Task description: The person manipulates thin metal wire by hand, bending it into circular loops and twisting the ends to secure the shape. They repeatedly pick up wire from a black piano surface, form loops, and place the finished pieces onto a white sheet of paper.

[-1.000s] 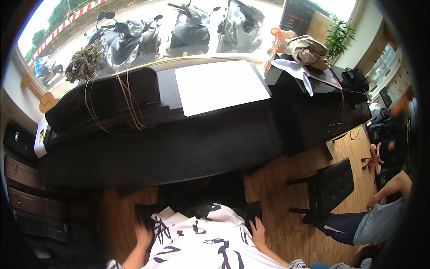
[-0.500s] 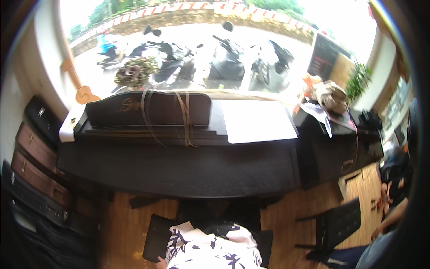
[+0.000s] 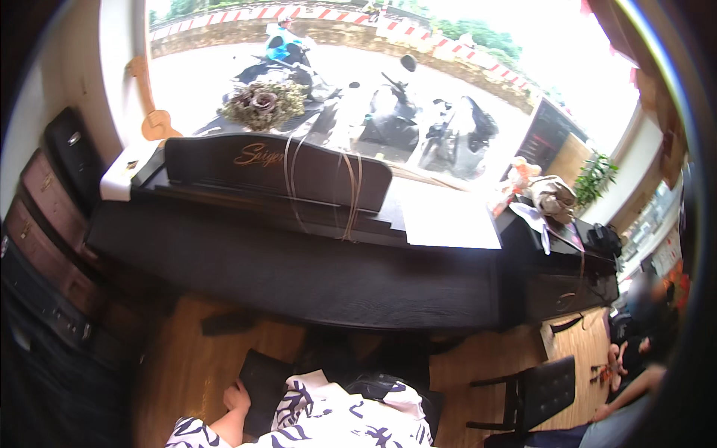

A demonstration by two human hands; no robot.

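Observation:
My left hand (image 3: 237,397) is low in the picture, at the left edge of a black padded bench (image 3: 261,379). Its fingers are curled against that edge and look closed on it. A white sleeve with dark brush-like marks (image 3: 196,433) covers the upper part of that arm. I cannot see my right hand. In front of me stands a dark wooden piano (image 3: 299,272) with its long lid down. Its music stand (image 3: 254,168) bears gold lettering, and loose pale cords (image 3: 351,194) hang over it. White paper (image 3: 450,220) lies on the piano top to the right.
Black and brown instrument cases (image 3: 56,198) stand along the left wall. Dried flowers (image 3: 263,104) and a small guitar-shaped wooden piece (image 3: 158,125) are by the window. To the right are a black chair (image 3: 544,392), a paper-wrapped bundle (image 3: 553,198) and other people's arms (image 3: 635,392).
The view has tilted and shifted. My left hand and forearm have come further into view beside the bench. Outside, a rider in blue has moved right.

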